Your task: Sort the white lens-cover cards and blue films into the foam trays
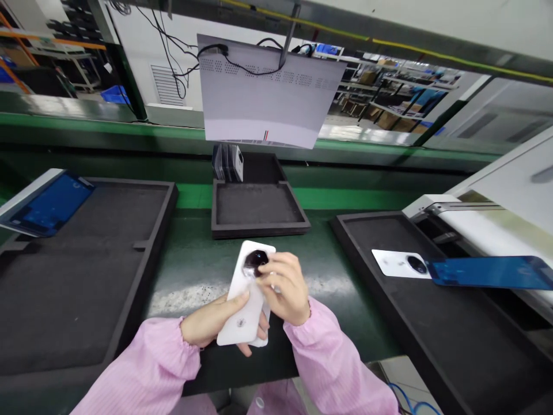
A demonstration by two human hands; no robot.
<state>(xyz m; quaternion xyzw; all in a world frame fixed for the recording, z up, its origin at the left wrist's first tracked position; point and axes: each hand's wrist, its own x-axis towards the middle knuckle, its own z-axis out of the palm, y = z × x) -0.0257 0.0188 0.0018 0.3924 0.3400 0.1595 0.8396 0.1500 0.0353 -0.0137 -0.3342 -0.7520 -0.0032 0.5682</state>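
Observation:
My left hand (216, 323) grips the lower end of a white phone back cover (247, 300), thumb on top and fingers beneath. The cover has a round black camera ring (256, 262) near its far end. My right hand (285, 288) is curled at that ring, its fingertips pinched on the ring's edge or on something small there that I cannot make out. Both arms wear pink sleeves. The cover is held just above a green bench surface (194, 271).
Black foam trays lie at left (108, 242), centre back (259, 207) and right (432, 323). The right tray holds a second white cover (395, 264) and a blue film sheet (492, 272). Another blue sheet (49, 204) lies far left. A monitor back (268, 98) hangs ahead.

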